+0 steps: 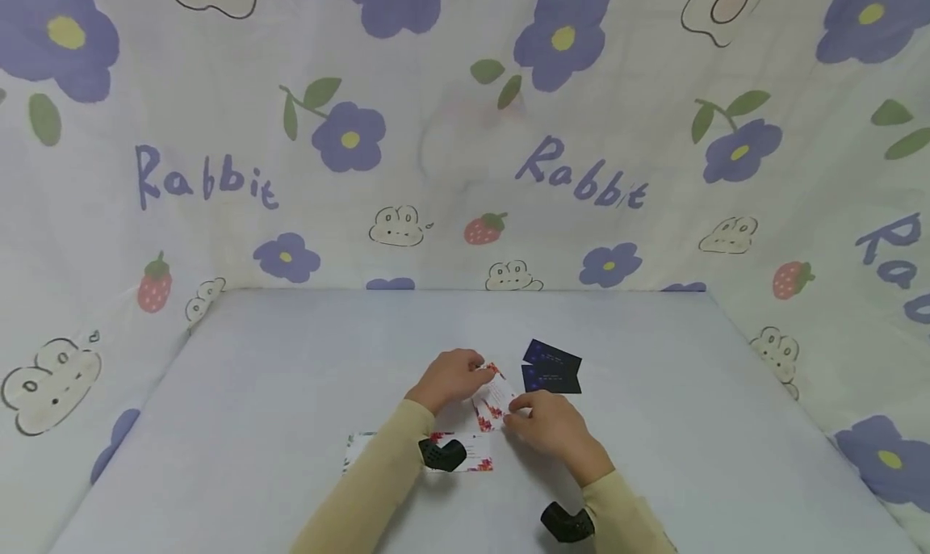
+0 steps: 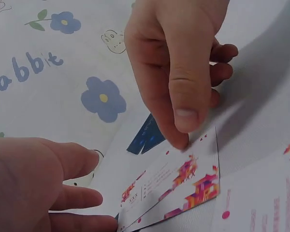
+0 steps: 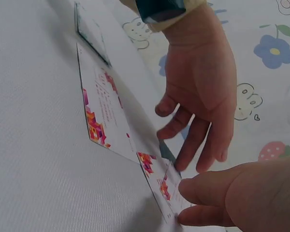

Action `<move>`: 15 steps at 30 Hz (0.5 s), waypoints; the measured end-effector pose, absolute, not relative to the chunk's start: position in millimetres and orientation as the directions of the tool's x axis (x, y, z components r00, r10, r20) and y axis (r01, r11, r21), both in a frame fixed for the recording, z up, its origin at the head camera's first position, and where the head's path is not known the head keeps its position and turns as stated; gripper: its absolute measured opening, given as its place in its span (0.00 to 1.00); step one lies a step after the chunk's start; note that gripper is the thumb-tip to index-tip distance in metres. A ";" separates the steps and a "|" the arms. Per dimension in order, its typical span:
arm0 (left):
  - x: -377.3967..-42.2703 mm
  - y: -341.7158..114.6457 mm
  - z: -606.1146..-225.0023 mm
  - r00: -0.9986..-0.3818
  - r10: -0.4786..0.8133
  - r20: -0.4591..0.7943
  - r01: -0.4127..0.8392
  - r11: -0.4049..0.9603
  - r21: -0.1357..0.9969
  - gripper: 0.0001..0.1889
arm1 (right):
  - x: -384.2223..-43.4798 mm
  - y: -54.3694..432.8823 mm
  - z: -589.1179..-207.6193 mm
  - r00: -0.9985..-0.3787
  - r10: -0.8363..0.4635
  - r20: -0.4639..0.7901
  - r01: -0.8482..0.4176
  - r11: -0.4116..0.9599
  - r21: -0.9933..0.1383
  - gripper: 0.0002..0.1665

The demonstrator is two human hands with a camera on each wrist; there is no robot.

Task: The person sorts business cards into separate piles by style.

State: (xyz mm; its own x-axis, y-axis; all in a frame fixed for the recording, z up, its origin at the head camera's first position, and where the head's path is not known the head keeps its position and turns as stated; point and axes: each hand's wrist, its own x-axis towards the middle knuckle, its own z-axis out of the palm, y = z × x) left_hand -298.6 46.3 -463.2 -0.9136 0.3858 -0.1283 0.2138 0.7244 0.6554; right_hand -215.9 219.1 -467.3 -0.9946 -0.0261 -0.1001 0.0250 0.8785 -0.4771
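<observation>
Two overlapping white business cards (image 1: 497,394) with red-orange building prints lie fanned between the hands. At their upper left corner is my left hand (image 1: 452,375); its fingers (image 2: 82,197) look straight in the left wrist view, the lowest tip at the card's edge. On the opposite edge, my right hand (image 1: 550,425) has thumb and forefinger at the card, seeming to pinch it; its other fingers are loosely bent. Just beyond the right hand lie dark blue business cards (image 1: 555,368), overlapping in a fan.
Partly behind the left forearm, another red-printed white card (image 1: 475,451) lies near a green-edged white card (image 1: 358,442). A white table (image 1: 240,392) carries everything. Behind and beside it hangs a patterned cloth (image 1: 436,166) with flowers and rabbits.
</observation>
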 end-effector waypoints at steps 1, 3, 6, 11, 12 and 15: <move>-297.9 45.3 -462.6 -0.913 0.386 -0.128 0.214 0.725 0.655 0.24 | -216.5 220.1 -467.4 -0.995 -0.019 -0.096 0.029 0.882 -0.470 0.15; -297.0 43.6 -462.5 -0.915 0.383 -0.128 0.210 0.721 0.660 0.23 | -218.0 221.6 -468.0 -0.996 0.001 -0.084 0.039 0.886 -0.461 0.14; -296.2 42.9 -463.5 -0.920 0.366 -0.138 0.180 0.710 0.681 0.22 | -221.2 222.3 -472.2 -0.998 0.039 -0.053 0.059 0.889 -0.453 0.13; -293.1 44.5 -462.3 -0.944 0.278 -0.178 0.062 0.679 0.732 0.23 | -227.5 219.8 -482.4 -0.995 0.098 -0.004 0.090 0.898 -0.431 0.19; -292.1 44.7 -461.3 -0.948 0.258 -0.185 0.039 0.673 0.738 0.24 | -228.5 219.0 -483.6 -0.994 0.106 0.000 0.096 0.901 -0.423 0.21; -289.7 44.7 -458.0 -0.955 0.215 -0.202 -0.009 0.662 0.749 0.24 | -231.1 217.2 -485.5 -0.992 0.129 0.002 0.119 0.915 -0.386 0.27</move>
State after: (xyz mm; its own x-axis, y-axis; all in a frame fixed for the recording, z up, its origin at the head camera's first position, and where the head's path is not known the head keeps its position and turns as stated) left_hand -289.7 44.7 -458.0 -0.9555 0.2150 -0.2021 -0.0094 0.6624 0.7491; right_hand -231.1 217.2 -485.5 -0.9916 0.1292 0.0016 0.1185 0.9147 -0.3863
